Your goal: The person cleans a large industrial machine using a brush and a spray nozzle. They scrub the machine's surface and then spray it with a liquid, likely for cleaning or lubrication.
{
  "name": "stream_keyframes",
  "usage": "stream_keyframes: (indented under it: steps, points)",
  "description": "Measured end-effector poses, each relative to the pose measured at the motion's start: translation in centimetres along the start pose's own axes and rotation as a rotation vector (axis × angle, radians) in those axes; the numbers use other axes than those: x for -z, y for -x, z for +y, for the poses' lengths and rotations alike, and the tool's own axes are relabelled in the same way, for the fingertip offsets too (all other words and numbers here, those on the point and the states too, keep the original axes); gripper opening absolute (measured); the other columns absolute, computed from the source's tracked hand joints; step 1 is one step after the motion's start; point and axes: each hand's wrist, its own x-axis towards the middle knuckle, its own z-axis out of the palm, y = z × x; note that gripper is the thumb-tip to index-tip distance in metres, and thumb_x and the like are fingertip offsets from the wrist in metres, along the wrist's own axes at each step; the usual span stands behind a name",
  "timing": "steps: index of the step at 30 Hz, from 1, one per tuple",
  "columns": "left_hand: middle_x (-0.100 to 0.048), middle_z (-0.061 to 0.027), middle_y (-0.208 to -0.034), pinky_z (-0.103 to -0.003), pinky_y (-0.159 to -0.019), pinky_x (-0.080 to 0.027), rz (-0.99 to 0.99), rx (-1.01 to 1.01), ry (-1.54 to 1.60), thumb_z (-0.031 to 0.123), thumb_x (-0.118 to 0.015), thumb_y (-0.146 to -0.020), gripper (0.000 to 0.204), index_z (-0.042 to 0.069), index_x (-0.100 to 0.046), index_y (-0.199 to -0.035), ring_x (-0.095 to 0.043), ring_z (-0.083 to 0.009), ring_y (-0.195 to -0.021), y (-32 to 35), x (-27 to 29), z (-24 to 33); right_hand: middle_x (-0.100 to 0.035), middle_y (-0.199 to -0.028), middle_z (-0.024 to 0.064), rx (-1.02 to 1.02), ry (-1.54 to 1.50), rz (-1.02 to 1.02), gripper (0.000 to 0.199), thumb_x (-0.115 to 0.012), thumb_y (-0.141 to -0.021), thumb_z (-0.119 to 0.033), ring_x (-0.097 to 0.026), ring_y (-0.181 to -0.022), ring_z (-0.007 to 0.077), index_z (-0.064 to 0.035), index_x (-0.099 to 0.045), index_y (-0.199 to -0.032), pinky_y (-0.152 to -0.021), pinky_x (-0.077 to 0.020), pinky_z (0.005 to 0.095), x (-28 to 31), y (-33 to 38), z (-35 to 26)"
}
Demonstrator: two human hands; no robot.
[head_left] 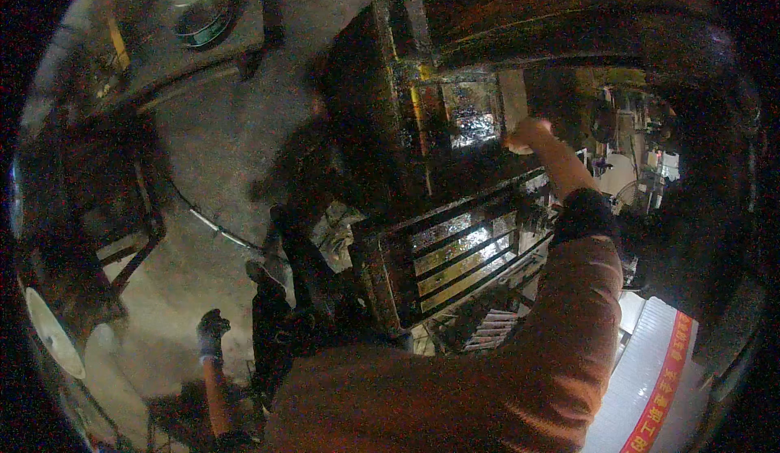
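Note:
My right arm, in a brown sleeve with a dark cuff, stretches up to a large dark machine [422,112]. My right hand [530,136] looks bare; its fingers are curled in beside a small shiny window-like panel [473,112]. What they grip, if anything, is too blurred to see. Below that hand lies a dark slatted frame [386,278] with bright, reflective surfaces between its bars. Low on the left hangs my left hand [213,331] in a dark glove, over the floor and away from the machine. Its fingers appear curled, with nothing visible in them.
A cable or hose [215,227] runs across the grey floor [211,144]. At upper left, a greenish round vessel [201,14] sits on a bench. A pale disc [54,333] stands at far left. A white ribbed panel [650,372] with a red strip is at lower right.

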Motion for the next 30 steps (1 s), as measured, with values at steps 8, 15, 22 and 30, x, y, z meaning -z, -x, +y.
stream_keyframes:
  steps: [8, 15, 22, 30]
  points:
    - [-0.057, -0.0125, -0.067, -0.027, -0.048, -0.046, -0.295, 0.117, 0.272, 0.007, -0.054, -0.075, 0.020, -0.002, -0.055, -0.093, -0.055, -0.0185, -0.053, -3.4, 4.2, -1.5, -0.060, -0.083, 0.0110, 0.298, -0.157, 0.377, 0.040, -0.049, -0.070, -0.041, -0.057, -0.070, 0.0268, -0.0097, -0.056, -0.095, -0.056, -0.0459, 0.0417, -7.4, -4.0, -1.0]
    - [-0.057, -0.0126, -0.067, -0.027, -0.047, -0.046, -0.149, -0.517, -0.429, 0.012, -0.053, -0.076, 0.023, -0.002, -0.055, -0.094, -0.055, -0.0188, -0.052, -2.7, 2.9, -2.8, -0.060, -0.074, 0.0083, 0.506, 0.099, -0.140, 0.019, -0.052, -0.067, -0.023, -0.054, -0.062, 0.0253, -0.0080, -0.061, -0.072, -0.055, -0.0418, 0.0404, -1.1, 2.6, -2.6]
    - [-0.058, -0.0124, -0.067, -0.029, -0.048, -0.047, -0.094, -0.410, -0.238, 0.013, -0.051, -0.078, 0.022, 0.000, -0.055, -0.094, -0.056, -0.0196, -0.053, -3.1, 3.4, -3.2, -0.054, -0.103, 0.0022, 0.366, 0.378, -0.026, 0.030, -0.048, -0.073, -0.018, -0.056, -0.085, 0.0252, -0.0188, -0.055, -0.102, -0.066, -0.0441, 0.0439, -7.6, -6.4, 1.2]
    - [-0.058, -0.0126, -0.068, -0.028, -0.048, -0.047, -0.118, -0.433, -0.420, 0.010, -0.050, -0.078, 0.022, 0.000, -0.055, -0.097, -0.057, -0.0196, -0.056, -3.1, 3.9, -2.4, -0.048, -0.112, 0.0085, 0.111, 0.277, -0.280, 0.035, -0.047, -0.074, -0.017, -0.051, -0.098, 0.0267, -0.0155, -0.051, -0.109, -0.072, -0.0443, 0.0409, 0.1, 3.5, -2.2]
